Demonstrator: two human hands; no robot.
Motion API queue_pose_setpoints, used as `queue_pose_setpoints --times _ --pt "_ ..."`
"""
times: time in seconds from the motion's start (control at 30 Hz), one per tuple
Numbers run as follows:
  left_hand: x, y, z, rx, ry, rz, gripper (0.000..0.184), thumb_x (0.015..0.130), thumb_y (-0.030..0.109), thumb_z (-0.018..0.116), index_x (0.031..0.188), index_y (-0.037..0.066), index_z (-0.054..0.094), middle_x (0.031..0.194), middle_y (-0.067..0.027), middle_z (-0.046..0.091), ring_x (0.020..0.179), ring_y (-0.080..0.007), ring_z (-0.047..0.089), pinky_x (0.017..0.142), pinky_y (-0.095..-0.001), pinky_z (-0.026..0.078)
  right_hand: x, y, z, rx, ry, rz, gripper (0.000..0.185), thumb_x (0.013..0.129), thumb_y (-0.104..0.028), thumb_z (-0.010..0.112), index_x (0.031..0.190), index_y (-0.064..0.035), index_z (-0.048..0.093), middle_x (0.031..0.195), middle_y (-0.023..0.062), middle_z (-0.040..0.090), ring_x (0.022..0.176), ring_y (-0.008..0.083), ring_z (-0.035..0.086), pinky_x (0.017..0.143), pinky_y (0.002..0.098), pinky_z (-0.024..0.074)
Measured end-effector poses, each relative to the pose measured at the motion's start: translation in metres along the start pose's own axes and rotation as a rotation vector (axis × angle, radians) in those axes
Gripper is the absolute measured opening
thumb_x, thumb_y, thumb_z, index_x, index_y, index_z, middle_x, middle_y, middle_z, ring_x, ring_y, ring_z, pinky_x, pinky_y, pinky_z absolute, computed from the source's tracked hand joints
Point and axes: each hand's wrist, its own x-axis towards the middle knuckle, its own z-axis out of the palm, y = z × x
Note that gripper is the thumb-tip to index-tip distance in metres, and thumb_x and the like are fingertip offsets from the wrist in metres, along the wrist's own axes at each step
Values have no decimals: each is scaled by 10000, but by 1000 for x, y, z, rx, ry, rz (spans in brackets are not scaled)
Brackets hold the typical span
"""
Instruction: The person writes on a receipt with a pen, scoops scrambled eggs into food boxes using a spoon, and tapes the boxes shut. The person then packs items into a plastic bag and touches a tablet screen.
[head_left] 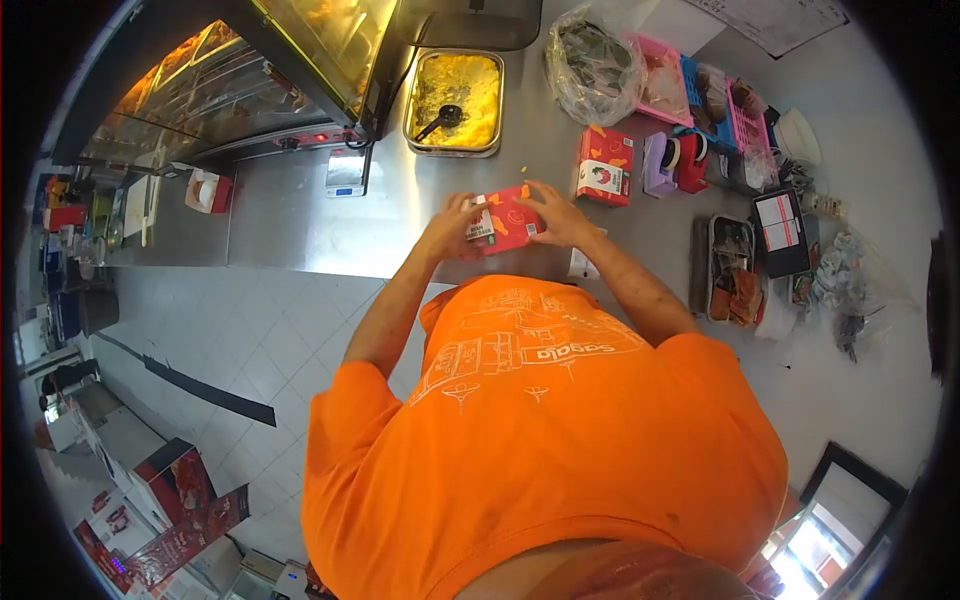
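Note:
On the steel counter in front of my body lies a red printed box (512,221), held from both sides. My left hand (452,228) grips its left end, fingers along the white label. At the right end, my right hand (556,216) has its thumb and fingers on the box's edges. A second red box (604,168) sits to the right, beyond my right hand. Behind the held box, a metal tray (455,152) holds yellow food with a black spoon (440,122) in it.
A glass-fronted warmer (200,100) stands at the back left, with a small scale (347,172) before it. Right of the second box are tape dispensers (672,162), a plastic bag (597,62), pink and blue baskets (664,82) and a container of packets (732,268).

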Motion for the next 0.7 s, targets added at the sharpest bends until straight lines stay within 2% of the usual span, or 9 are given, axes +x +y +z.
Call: queue_pose_setpoints --times 0.03,0.1,0.23,0.33,0.53,0.63,0.7 --pt "3 11 0 42 -33 -5 1033 541 220 920 1462 244 455 1486 -211 358 1293 -457 418 1040 -515 456 2 5 -2 -139 -88 -134 658 783 -207 772 1383 -119 516 1432 197 459 1390 368 393 1117 429 397" --pt "13 26 -1 132 -92 -9 1025 547 226 910 1464 251 452 1504 -219 343 1300 -468 410 1034 -519 466 9 9 3 -208 -201 -176 655 765 -218 779 1354 -82 528 1441 188 456 1400 366 383 1122 425 396" --pt "8 13 12 153 -37 139 893 648 303 844 1457 268 469 1487 -242 356 1273 -508 415 1030 -540 460 5 10 -1 -299 -351 -214 577 783 -216 755 1286 -12 557 1430 164 475 1418 345 364 1085 406 441" --pt "9 11 24 146 -9 155 822 709 364 794 1460 294 467 1502 -270 330 1255 -528 422 1023 -568 449 -4 7 -7 -365 -231 -386 508 777 -196 730 1234 -18 598 1324 139 576 1344 308 478 1019 390 495" --pt "8 20 41 128 -40 150 799 744 384 772 1473 346 446 1514 -347 263 1256 -538 407 1006 -597 435 -33 30 11 -263 23 -431 416 765 -156 729 1143 -13 631 1177 118 658 1175 321 616 1012 388 506" --pt "6 24 47 129 -21 142 797 761 368 760 1484 371 424 1509 -366 247 1255 -537 393 1017 -599 416 -45 29 2 -237 58 -487 425 752 -151 743 1143 -26 630 1217 110 638 1218 305 586 1020 387 504" --pt "5 29 49 116 3 139 801 771 352 751 1492 388 406 1512 -368 234 1256 -533 383 1030 -598 399 -49 26 -7 -196 60 -443 456 734 -143 763 1156 -36 625 1244 102 624 1249 294 561 1027 392 499"
